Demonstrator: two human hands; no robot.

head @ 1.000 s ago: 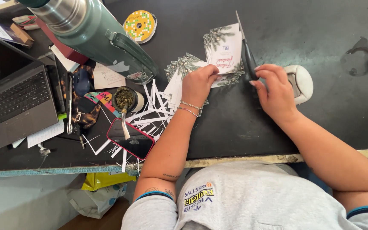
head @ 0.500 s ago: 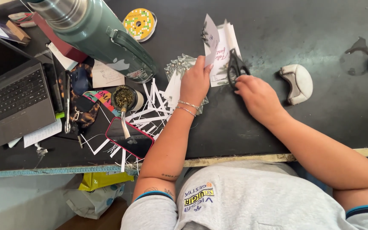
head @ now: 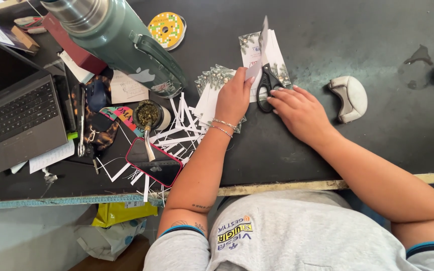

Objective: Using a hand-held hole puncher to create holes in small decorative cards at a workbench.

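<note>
Several printed cards [head: 212, 83], white with grey-green leaf borders, lay fanned on the black table [head: 357, 35] just left of centre. One more card sheet [head: 276, 50] of the same print lay flat beyond them, under the scissors. A round yellow sticker roll [head: 166, 29] with coloured dots sat near the far edge, beside a large green flask [head: 121, 40] lying tilted across the table.

Left hand [head: 233, 95]: fingers pressed together, pinching a narrow card piece [head: 258, 52] held upright against the scissor blade. Two thin bracelets circled that wrist.

Right hand [head: 300, 110]: fingers loosely spread, fingertips touching the black handles of the scissors [head: 266, 85], which lay on the card sheet; whether the fingers were through the loops could not be told.

White paper strips [head: 177, 133] lay scattered in a heap left of the left forearm, some overhanging the table edge. Among them stood a small cup of green herb [head: 147, 113] with a metal straw, and a phone [head: 154, 161] in a red case lay face up. A laptop [head: 16, 123] sat at the far left. A white tape dispenser [head: 350, 98] rested well to the right of the right hand. A yellow bag [head: 121, 212] hung below the table edge.
</note>
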